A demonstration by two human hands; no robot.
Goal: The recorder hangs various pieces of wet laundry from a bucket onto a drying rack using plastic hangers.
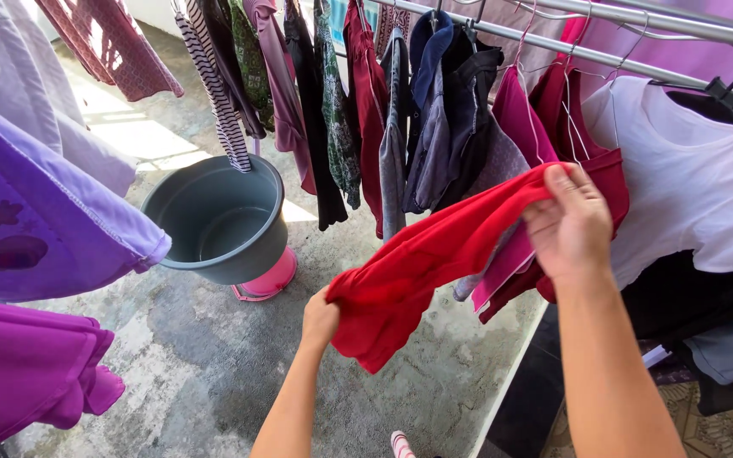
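Holding red garment (434,263) stretched at frame centre: left hand (320,321) pinches lower corner, right hand (572,222) grips upper edge. Garment not yet on rail (587,53); grey tub (222,220) looks empty.

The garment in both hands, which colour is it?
Plain red garment, head view.

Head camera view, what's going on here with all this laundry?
A person holds a red garment stretched between both bare hands: the right hand grips its upper end up by the metal drying rack, the left hand holds its lower end. The rack is crowded with clothes on hangers, among them a white shirt. A grey basin sits on a pink one on the concrete floor. Purple garments hang at the left.
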